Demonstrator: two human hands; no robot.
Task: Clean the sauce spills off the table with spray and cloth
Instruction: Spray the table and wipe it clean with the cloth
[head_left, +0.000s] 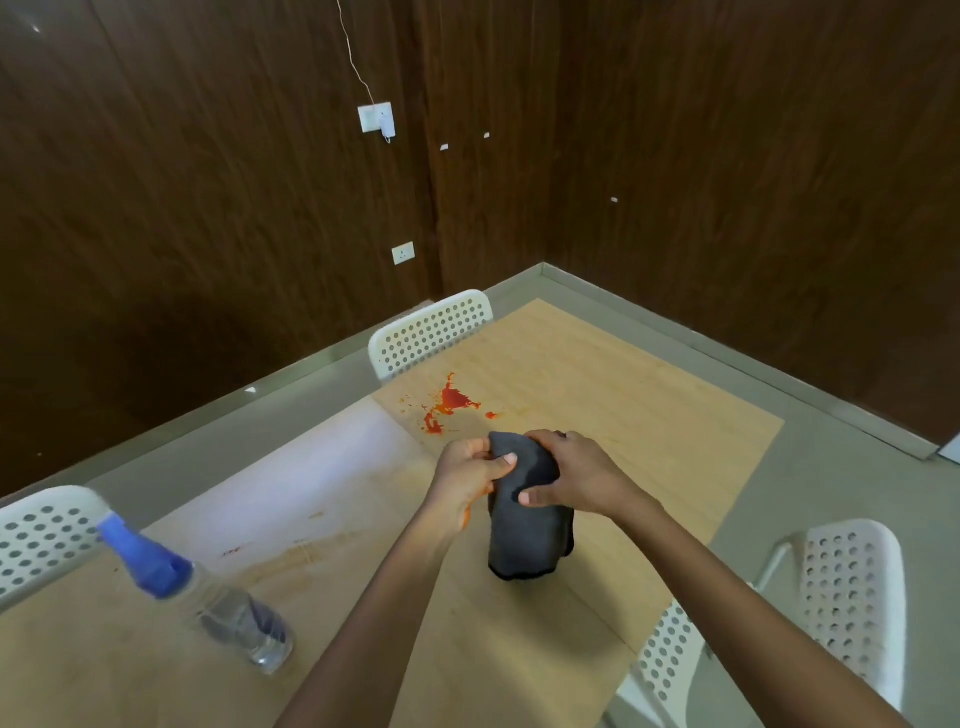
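Note:
A dark grey cloth hangs above the wooden table, held at its top by both hands. My left hand grips its upper left edge with the thumb over the fabric. My right hand grips the upper right side, thumb pressed on the front. A red sauce spill with small splashes lies on the table just beyond the hands. A clear spray bottle with a blue trigger head stands at the left. Faint brownish smears mark the table near the bottle.
White perforated chairs stand around the table: one at the far side, one at the left edge, two at the right. Dark wood-panelled walls close the corner behind, with a grey floor strip between.

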